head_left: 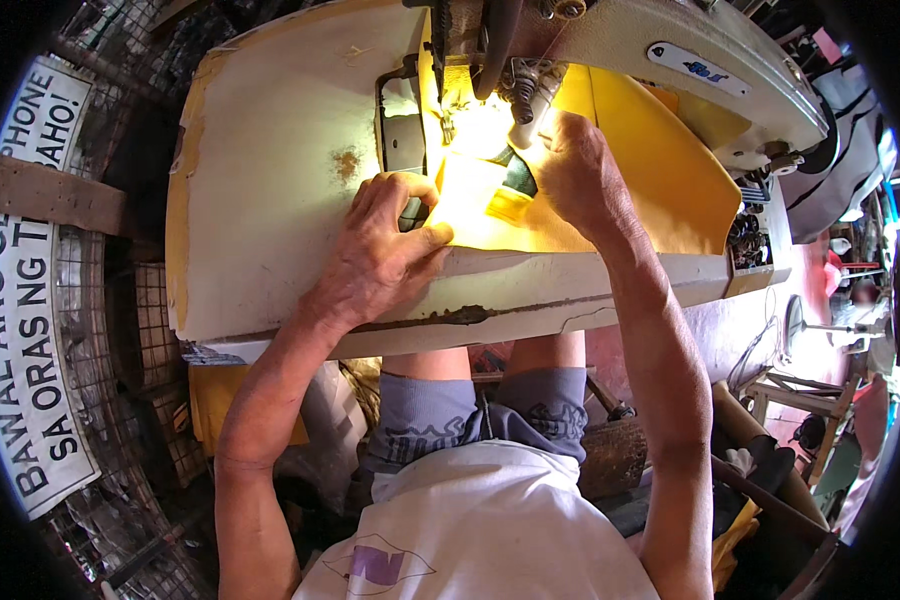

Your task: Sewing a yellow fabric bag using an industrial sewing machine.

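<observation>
A sheet of yellow leather-like material (660, 165) lies under the head of a sewing machine (635, 60). My left hand (392, 240) is closed on the near left edge of that sheet, thumb and fingers pinching it. Curled beside the needle area, my right hand (575, 175) rests over the sheet with its fingertips close to the presser foot. Glare hides what those fingertips grip. Between the hands a small dark green patch (519, 176) shows on the yellow material. The lamp's bright light washes out the stitching point.
The worn pale machine table (270, 200) extends left, with a metal slide plate (403, 143) set in it. Bobbins and small parts fill a tray (752, 240) at its right end. Wire mesh and a lettered sign (50, 300) stand at left; a wooden stool (800, 405) is at right.
</observation>
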Demonstrator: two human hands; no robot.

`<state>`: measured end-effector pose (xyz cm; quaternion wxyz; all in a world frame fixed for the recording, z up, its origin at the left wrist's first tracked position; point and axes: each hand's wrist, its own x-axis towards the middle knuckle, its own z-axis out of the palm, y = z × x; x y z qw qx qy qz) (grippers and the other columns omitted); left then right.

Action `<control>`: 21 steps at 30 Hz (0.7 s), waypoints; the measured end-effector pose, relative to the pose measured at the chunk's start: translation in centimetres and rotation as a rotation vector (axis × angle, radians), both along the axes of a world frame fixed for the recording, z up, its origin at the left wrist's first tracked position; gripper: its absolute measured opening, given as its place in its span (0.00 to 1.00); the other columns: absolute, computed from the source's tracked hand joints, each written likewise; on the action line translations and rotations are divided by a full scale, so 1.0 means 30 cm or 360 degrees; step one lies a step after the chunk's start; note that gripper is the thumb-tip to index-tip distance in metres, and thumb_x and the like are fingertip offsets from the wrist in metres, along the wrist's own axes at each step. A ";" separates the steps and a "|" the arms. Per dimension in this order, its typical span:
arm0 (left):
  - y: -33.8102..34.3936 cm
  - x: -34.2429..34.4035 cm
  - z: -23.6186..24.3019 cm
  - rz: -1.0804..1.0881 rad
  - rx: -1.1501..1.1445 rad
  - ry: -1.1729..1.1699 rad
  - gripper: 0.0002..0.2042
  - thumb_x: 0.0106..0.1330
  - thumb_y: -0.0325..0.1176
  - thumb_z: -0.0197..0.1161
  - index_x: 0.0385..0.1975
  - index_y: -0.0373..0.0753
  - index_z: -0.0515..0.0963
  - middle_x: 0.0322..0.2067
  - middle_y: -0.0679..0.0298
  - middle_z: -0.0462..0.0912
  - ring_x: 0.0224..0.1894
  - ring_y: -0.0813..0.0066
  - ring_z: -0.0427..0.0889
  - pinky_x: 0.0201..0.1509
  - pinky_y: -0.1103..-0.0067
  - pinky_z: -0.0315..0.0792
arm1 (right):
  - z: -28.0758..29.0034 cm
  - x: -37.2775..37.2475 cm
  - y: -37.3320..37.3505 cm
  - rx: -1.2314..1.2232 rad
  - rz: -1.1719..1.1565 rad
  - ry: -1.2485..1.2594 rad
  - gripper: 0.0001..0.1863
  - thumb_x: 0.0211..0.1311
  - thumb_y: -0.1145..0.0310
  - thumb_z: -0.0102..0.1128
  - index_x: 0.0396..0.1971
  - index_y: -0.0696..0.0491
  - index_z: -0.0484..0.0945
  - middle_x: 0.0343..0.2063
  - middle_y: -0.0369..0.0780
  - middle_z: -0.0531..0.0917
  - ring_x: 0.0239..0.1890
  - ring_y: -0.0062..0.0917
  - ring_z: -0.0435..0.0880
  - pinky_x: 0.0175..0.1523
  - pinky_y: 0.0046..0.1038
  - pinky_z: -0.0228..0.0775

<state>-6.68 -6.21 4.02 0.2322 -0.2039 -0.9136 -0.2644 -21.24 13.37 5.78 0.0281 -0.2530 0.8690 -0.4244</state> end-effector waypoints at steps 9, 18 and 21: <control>-0.001 0.008 0.008 -0.0006 -0.0002 -0.0061 0.11 0.50 0.26 0.73 0.34 0.40 0.82 0.43 0.59 0.73 0.50 0.57 0.75 0.57 0.64 0.71 | 0.052 0.107 0.048 0.0336 0.0436 0.0519 0.07 0.61 0.71 0.62 0.35 0.58 0.79 0.26 0.49 0.82 0.32 0.47 0.83 0.39 0.43 0.75; 0.001 -0.002 -0.013 -0.0022 -0.0071 -0.0073 0.10 0.50 0.28 0.72 0.33 0.41 0.81 0.42 0.60 0.72 0.50 0.58 0.74 0.57 0.64 0.70 | 0.027 0.262 0.059 0.0466 0.0218 0.0933 0.09 0.51 0.75 0.61 0.35 0.56 0.81 0.38 0.40 0.79 0.46 0.34 0.77 0.54 0.36 0.71; -0.001 0.004 -0.006 0.0007 -0.0098 -0.0107 0.10 0.51 0.28 0.73 0.32 0.41 0.80 0.41 0.61 0.72 0.50 0.59 0.75 0.57 0.65 0.70 | 0.091 0.227 0.050 0.0615 0.0459 0.1162 0.08 0.49 0.74 0.62 0.31 0.57 0.81 0.37 0.39 0.79 0.45 0.33 0.76 0.52 0.33 0.71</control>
